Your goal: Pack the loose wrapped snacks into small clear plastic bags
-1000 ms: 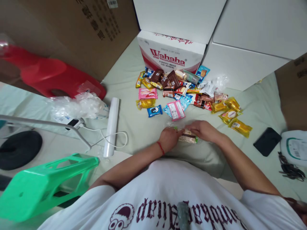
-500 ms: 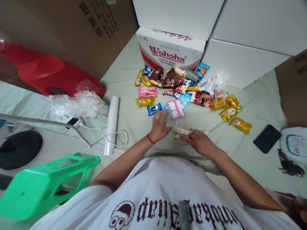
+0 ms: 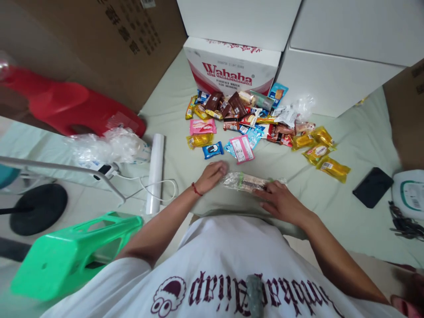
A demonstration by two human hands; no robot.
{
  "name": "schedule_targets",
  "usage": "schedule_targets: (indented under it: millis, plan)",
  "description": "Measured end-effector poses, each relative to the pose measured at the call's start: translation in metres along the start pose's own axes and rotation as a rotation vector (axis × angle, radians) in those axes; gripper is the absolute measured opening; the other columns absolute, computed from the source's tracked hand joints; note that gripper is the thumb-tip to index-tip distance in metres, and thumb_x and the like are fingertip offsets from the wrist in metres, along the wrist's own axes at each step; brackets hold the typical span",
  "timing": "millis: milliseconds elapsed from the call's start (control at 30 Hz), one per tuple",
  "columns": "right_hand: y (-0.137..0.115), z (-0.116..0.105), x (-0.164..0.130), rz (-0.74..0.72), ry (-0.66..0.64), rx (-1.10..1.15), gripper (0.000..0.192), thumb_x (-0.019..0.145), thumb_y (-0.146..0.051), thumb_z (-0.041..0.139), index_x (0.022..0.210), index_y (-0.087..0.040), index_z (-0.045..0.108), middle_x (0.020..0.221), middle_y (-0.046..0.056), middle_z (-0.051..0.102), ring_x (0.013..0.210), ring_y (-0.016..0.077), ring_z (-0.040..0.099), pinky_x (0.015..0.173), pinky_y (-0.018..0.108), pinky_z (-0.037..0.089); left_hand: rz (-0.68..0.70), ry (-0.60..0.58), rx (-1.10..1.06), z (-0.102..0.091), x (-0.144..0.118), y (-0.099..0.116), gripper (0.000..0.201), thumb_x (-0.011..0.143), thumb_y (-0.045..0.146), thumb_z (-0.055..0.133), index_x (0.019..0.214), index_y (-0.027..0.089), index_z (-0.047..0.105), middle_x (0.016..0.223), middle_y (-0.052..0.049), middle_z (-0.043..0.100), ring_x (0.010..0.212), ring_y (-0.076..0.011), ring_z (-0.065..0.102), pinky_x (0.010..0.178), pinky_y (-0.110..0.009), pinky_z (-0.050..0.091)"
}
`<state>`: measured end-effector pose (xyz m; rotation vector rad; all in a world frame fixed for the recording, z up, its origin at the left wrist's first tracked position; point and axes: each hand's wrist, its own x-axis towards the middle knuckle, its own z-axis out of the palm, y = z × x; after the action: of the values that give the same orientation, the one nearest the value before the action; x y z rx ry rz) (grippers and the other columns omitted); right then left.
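The clear bag [image 3: 247, 181] of snack bars lies flat on the green sheet [image 3: 331, 194] just near of the snack pile [image 3: 258, 123]. The right hand [image 3: 281, 201] presses spread fingers on its near edge, while the left hand [image 3: 212, 174] rests loosely curled at its left end, holding nothing. It looks light, crinkly and slippery, so the firm bars inside are probably the best grip.

The clear snack bag [image 3: 247, 181] under the right hand [image 3: 281, 201] is thin glossy plastic film, crinkled. The loose snack packets [image 3: 251, 121] are glossy foil and plastic wrappers. The sheet [image 3: 298, 185] beneath them is matt pale green cloth, lightly creased. The Wahaha box [image 3: 232, 66] is printed cardboard with a smooth finish; the brown carton [image 3: 109, 44] is matt corrugated cardboard. The green stool [image 3: 73, 254] and red stool [image 3: 73, 106] are smooth moulded plastic. The phone [image 3: 372, 193] is matt black.
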<state>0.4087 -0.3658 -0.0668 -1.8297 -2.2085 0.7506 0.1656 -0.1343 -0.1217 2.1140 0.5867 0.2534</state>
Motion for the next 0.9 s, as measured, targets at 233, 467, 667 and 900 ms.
schedule_targets:
  millis: [233,467,667,900]
  plan:
    - [-0.019,0.011,0.000,0.146,0.107,-0.109,0.055,0.108,-0.044,0.045,0.159,-0.023,0.044,0.118,0.014,0.064,0.109,0.0296,0.051,0.094,0.043,0.039,-0.045,0.021,0.429,0.027,0.007,0.021,0.034,0.075,0.036,0.075,0.108,0.026,0.077,0.135,-0.012,0.055,0.140,-0.0417,0.038,0.115,-0.064,0.023]
    - [-0.023,0.016,0.012,0.203,0.037,-0.280,0.045,0.105,-0.035,0.053,0.150,-0.035,0.056,0.112,0.012,0.066,0.108,0.0296,0.051,0.085,0.039,0.034,-0.128,-0.096,0.049,-0.003,-0.014,0.042,0.009,0.082,0.026,0.060,0.082,0.020,0.067,0.079,-0.001,0.065,0.080,-0.0189,0.063,0.079,-0.031,0.049]
    - [-0.027,0.022,0.018,0.192,0.062,-0.255,0.044,0.103,-0.027,0.055,0.146,-0.030,0.061,0.111,0.014,0.066,0.107,0.0302,0.051,0.087,0.041,0.037,-0.430,-0.017,-0.322,0.037,-0.004,0.077,0.021,0.087,0.034,0.057,0.080,0.016,0.066,0.063,0.003,0.061,0.057,-0.0127,0.055,0.058,-0.024,0.042]
    - [-0.001,0.032,0.006,0.278,0.404,0.095,0.042,0.106,-0.030,0.041,0.141,-0.025,0.064,0.109,0.013,0.066,0.104,0.0288,0.054,0.097,0.047,0.046,-0.228,0.119,0.251,0.080,-0.002,0.081,0.027,0.098,0.029,0.049,0.095,0.023,0.075,0.093,-0.007,0.070,0.088,-0.0224,0.063,0.076,-0.032,0.046]
